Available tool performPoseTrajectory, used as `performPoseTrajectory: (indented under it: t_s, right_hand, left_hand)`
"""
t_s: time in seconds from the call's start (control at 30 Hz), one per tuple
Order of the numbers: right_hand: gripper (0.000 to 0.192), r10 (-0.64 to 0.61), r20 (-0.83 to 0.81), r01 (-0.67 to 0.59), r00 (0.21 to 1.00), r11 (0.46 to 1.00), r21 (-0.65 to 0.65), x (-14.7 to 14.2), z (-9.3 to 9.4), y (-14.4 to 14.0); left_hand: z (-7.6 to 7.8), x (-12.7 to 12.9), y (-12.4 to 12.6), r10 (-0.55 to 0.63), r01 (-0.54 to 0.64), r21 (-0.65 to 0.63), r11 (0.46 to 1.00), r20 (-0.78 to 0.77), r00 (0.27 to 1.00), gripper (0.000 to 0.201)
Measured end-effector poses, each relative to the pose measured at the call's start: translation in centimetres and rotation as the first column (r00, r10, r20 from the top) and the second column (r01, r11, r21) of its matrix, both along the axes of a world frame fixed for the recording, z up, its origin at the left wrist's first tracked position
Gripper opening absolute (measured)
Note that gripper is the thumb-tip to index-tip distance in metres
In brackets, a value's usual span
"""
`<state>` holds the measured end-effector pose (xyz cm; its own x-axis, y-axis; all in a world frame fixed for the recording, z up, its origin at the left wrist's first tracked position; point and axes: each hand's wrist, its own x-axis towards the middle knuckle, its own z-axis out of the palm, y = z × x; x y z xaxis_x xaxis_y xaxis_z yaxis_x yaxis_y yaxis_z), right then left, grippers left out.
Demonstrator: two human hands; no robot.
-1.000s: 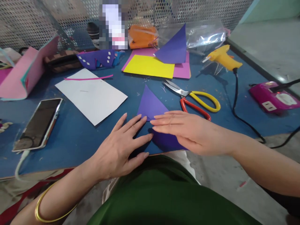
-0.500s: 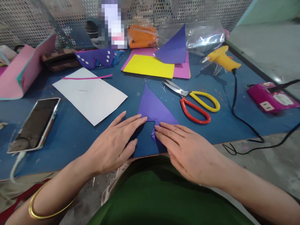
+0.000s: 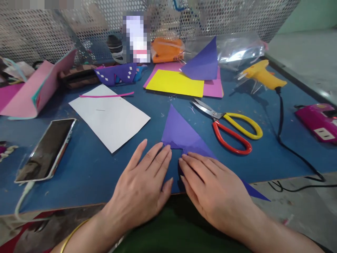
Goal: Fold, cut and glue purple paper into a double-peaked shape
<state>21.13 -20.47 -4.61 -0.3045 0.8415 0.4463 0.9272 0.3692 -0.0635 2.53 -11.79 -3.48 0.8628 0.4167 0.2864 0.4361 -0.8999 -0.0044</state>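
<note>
A folded purple paper (image 3: 181, 128) lies on the blue table, its pointed corner facing away from me. My left hand (image 3: 144, 179) lies flat, fingers stretched, with the fingertips at the paper's lower left edge. Flat over the paper's near right part rests my right hand (image 3: 213, 182), its fingers extended. A long purple tip sticks out beyond that hand and over the table's front edge. The part of the paper beneath the right hand is hidden. Scissors (image 3: 216, 115) with one red and one yellow handle lie open to the right of the paper.
White paper (image 3: 110, 117) with a pink strip (image 3: 106, 95) lies left of centre. A phone (image 3: 48, 149) on a cable is further left. Yellow paper (image 3: 175, 83) and a purple sheet (image 3: 202, 61) lie behind. A yellow glue gun (image 3: 263, 75) and magenta power socket (image 3: 318, 121) stand right.
My right hand has pressed further over the paper, covering the small folded end. A long purple tip now shows beyond it. The whole view has shifted slightly.
</note>
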Motion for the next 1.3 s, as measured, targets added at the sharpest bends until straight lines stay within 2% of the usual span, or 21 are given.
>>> performPoseTrajectory:
  t_s: [0.2,0.4,0.6,0.77,0.87,1.1,1.3]
  right_hand:
    - [0.033,-0.005,0.003,0.005,1.0,1.0,-0.017,-0.1,0.0,0.3]
    - [0.035,0.01,0.119,0.003,0.993,0.994,-0.108,-0.6,0.7,1.2]
    - [0.037,0.028,0.142,-0.006,0.989,0.988,-0.155,-0.7,0.3,1.5]
    - [0.052,0.017,0.158,0.004,0.987,0.991,-0.131,-0.7,0.2,1.4]
    - [0.053,0.014,0.15,0.001,0.989,0.995,-0.101,-0.8,0.3,1.6]
    - [0.054,-0.013,0.084,0.022,0.996,0.994,-0.103,-1.0,0.2,1.7]
    - [0.054,-0.046,0.077,0.054,0.996,0.993,-0.106,-1.0,0.1,1.1]
  left_hand:
    - [-0.7,-0.3,-0.9,0.085,-0.082,-0.076,0.994,0.045,0.995,0.047]
    - [-0.7,-0.1,-0.6,0.079,-0.074,-0.094,0.993,0.054,0.995,0.047]
    - [-0.3,0.0,-0.3,0.038,-0.036,-0.048,0.998,0.054,0.998,0.044]
    - [0.0,0.1,0.0,0.002,-0.003,0.031,1.0,0.042,0.999,0.047]
    - [0.2,0.2,0.4,-0.007,0.005,0.049,0.999,0.033,0.999,0.051]
    - [-0.2,0.1,0.7,0.005,-0.006,0.008,1.0,0.074,0.997,0.052]
    - [-1.0,0.1,0.8,0.016,-0.016,0.003,1.0,0.02,1.0,0.049]
